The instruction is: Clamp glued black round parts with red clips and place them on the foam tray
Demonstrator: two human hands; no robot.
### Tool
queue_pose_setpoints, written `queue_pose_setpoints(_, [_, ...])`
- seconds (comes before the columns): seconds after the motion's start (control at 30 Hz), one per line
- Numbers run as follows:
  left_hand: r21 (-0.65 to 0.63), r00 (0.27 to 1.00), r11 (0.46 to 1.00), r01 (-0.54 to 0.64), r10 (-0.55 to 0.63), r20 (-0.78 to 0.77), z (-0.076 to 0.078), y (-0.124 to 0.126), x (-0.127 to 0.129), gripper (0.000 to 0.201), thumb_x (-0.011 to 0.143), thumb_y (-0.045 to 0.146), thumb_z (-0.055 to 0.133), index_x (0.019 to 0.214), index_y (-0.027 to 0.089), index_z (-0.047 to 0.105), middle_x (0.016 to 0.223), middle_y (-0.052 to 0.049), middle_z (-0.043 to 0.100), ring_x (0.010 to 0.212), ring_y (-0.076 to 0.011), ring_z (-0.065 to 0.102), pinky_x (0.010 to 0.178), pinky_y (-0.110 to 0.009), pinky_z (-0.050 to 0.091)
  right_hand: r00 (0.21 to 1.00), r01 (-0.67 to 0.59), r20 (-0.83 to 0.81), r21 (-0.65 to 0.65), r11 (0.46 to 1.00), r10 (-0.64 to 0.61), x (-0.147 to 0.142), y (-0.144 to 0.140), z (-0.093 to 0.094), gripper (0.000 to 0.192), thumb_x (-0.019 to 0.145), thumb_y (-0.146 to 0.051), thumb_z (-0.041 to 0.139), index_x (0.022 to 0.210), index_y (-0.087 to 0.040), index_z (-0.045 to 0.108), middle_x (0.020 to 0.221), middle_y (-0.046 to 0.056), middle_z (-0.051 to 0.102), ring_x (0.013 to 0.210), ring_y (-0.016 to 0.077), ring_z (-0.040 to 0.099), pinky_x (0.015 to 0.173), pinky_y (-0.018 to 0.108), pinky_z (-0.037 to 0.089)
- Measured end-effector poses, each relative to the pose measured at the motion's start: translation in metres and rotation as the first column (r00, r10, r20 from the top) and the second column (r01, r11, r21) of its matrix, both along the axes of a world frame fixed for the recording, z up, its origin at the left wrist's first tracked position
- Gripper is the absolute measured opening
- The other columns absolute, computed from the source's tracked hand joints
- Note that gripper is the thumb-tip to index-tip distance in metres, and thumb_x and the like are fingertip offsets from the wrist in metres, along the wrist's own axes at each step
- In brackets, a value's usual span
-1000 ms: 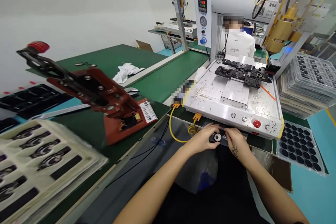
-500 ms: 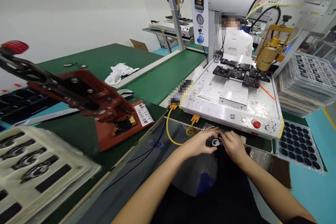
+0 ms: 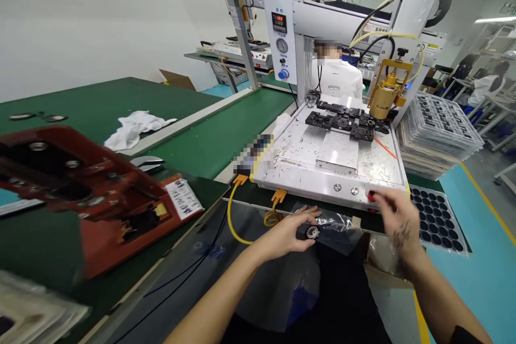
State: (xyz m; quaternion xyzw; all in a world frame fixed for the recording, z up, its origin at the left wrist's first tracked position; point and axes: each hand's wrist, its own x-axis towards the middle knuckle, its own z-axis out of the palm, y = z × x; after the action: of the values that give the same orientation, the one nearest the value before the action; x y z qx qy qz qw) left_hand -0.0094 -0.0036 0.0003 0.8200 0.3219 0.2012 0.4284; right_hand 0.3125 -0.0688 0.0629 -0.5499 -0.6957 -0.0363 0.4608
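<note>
Two hands are working at the lower middle of the frame, and we are splitting them apart. Our left hand (image 3: 287,236) is curling its fingers and thumb around a small black part with a silvery ring (image 3: 309,233), pinching it just below the front edge of the white machine base (image 3: 322,185). The part is lying at the fingertips, to the right of the palm, with its ring face turned up toward us; its long axis we cannot make out, since the fingers are covering most of it. It is resting over a clear plastic bag (image 3: 341,228) that is spreading to the right.

Our right hand (image 3: 397,220) is lifting toward the right centre of the frame, blurred, fingers loosely spread and holding nothing that we can see. Its fingertips are lying just beside the red button (image 3: 371,195) on the base front, up and to the left of the palm, so the right hand is much the nearer of the two to that button. A tray of black discs (image 3: 437,220) is sitting just right of it, and the brass nozzle (image 3: 382,99) is hanging over the black fixtures (image 3: 342,121) higher up.
</note>
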Motion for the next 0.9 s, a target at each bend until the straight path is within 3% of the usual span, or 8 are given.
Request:
queue_pose_setpoints(0.13, [0.012,1.000,1.000,-0.019,0.018,0.018,0.000,-0.003,0.003,0.029,0.082,0.020,0.078,0.107,0.026,0.064,0.159,-0.014,0.062,0.159,-0.0339,0.044,0.132,-0.060,0.028,0.980,0.197,0.074,-0.194,0.961,-0.186,0.054,0.052,0.051,0.028,0.102,-0.041,0.063,0.097,-0.020,0.081,0.090,0.010,0.078,0.079,0.0272,0.070,0.077,0.042,0.055])
queue_pose_setpoints(0.27, [0.005,0.999,1.000,-0.029,0.029,0.037,-0.002,-0.005,0.005,0.030,0.080,0.018,0.079,0.105,0.025,0.064,0.159,-0.014,0.063,0.159,-0.0342,0.043,0.133,-0.060,0.025,0.969,0.229,0.133,-0.148,0.962,-0.210,0.061,0.061,0.056,0.028,0.098,-0.040,0.068,0.106,-0.017,0.081,0.096,0.013,0.073,0.095,0.0330,0.067,0.090,0.048,0.053])
queue_pose_setpoints(0.33, [-0.007,0.998,0.999,-0.040,0.040,0.051,-0.004,-0.007,0.006,0.032,0.079,0.019,0.081,0.105,0.025,0.065,0.159,-0.014,0.063,0.160,-0.0342,0.043,0.133,-0.059,0.025,0.976,0.193,0.116,-0.044,0.980,-0.187,0.038,0.046,0.044,0.027,0.101,-0.038,0.068,0.116,-0.018,0.078,0.102,0.013,0.072,0.101,0.0327,0.066,0.094,0.049,0.053])
queue_pose_setpoints(0.4, [-0.024,0.996,0.998,-0.059,0.060,0.066,-0.006,-0.009,0.008,0.032,0.078,0.020,0.083,0.104,0.025,0.066,0.158,-0.013,0.063,0.160,-0.0345,0.042,0.134,-0.057,0.024,0.997,0.002,0.080,0.043,0.999,-0.005,0.003,0.028,0.026,0.017,0.103,-0.029,0.068,0.116,-0.021,0.076,0.103,0.010,0.073,0.096,0.0285,0.068,0.091,0.045,0.056])
queue_pose_setpoints(0.47, [-0.039,0.993,0.996,-0.085,0.088,0.081,-0.008,-0.010,0.010,0.032,0.078,0.021,0.084,0.105,0.025,0.067,0.157,-0.013,0.064,0.160,-0.0354,0.042,0.134,-0.055,0.024,0.946,-0.321,0.051,-0.012,0.947,0.321,-0.037,0.015,0.002,0.016,0.105,-0.018,0.063,0.116,-0.024,0.073,0.106,0.009,0.076,0.098,0.0254,0.072,0.093,0.041,0.058])
queue_pose_setpoints(0.53, [-0.049,0.988,0.993,-0.112,0.116,0.097,-0.008,-0.011,0.010,0.034,0.077,0.021,0.084,0.107,0.025,0.068,0.154,-0.012,0.067,0.157,-0.0363,0.047,0.132,-0.054,0.029,0.888,-0.453,0.032,-0.118,0.884,0.460,-0.072,0.013,-0.024,0.023,0.106,-0.013,0.057,0.122,-0.024,0.070,0.110,0.008,0.077,0.101,0.0233,0.074,0.092,0.037,0.060])
queue_pose_setpoints(0.7, [-0.066,0.974,0.987,-0.148,0.157,0.166,-0.009,-0.008,-0.003,0.033,0.085,0.027,0.077,0.116,0.024,0.064,0.143,-0.013,0.073,0.134,-0.0305,0.069,0.116,-0.046,0.052,0.919,-0.378,0.047,-0.187,0.907,0.392,-0.103,0.038,-0.076,0.020,0.106,-0.010,0.051,0.112,-0.020,0.068,0.097,0.009,0.076,0.089,0.0259,0.076,0.080,0.038,0.062])
queue_pose_setpoints(0.9, [-0.009,0.980,0.990,-0.139,0.139,0.140,-0.014,-0.006,-0.017,0.036,0.080,0.023,0.081,0.112,0.024,0.065,0.151,-0.014,0.069,0.155,-0.0333,0.050,0.130,-0.053,0.035,0.909,-0.319,0.195,-0.240,0.917,0.367,-0.101,0.040,-0.091,0.014,0.107,-0.022,0.060,0.116,-0.020,0.071,0.101,0.011,0.072,0.095,0.0302,0.069,0.083,0.042,0.059])
